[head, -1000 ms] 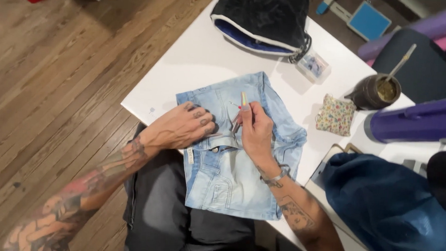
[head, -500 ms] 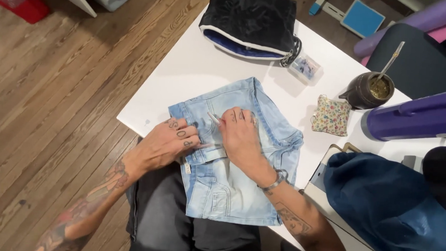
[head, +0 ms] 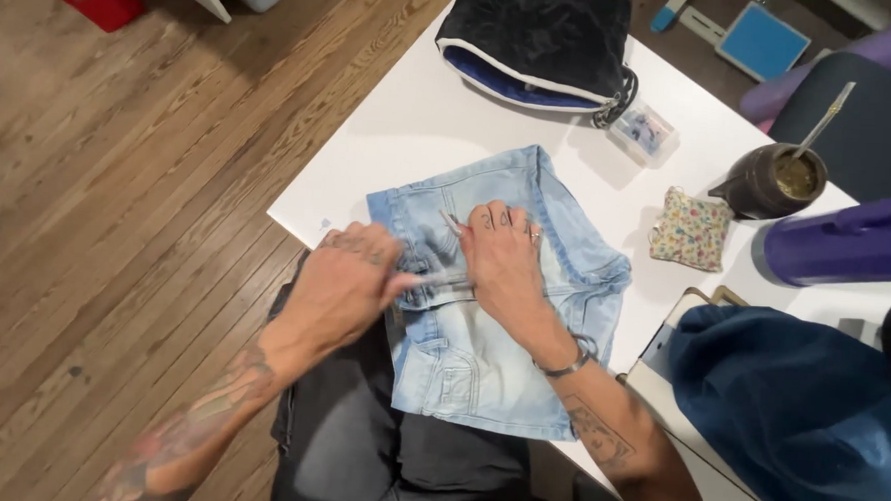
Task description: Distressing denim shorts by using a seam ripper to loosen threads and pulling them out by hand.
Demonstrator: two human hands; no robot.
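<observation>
Light-blue denim, a small pair of jeans shorts [head: 493, 303], lies flat at the near edge of the white table [head: 421, 129], hem end hanging just past that edge over your lap. Your right hand [head: 505, 258] is pressed palm-down on the middle of the denim, fingers spread and flat, gripping nothing; a thin pale stick [head: 452, 223] pokes out just beside its fingertips, can't tell if it's pinched. Your left hand [head: 349, 286] is curled at the left side of the shorts, fingers closed on a slim whitish tool [head: 426, 279] whose tip touches the fabric near the pocket seam. It's blurred, so pen, chalk or ripper can't be told.

Step in hand, as I read it: marking or working along a seam while you pin the cloth flat. The next move calls for steady downward pressure from the right hand and a short, controlled stroke with the tool.

Long axis of the shorts runs diagonally, waistband toward the table's far edge, legs toward the near edge. The tool lies roughly crosswise to that, tip pointing right.

Far edge: a dark bag [head: 540, 39].
</observation>
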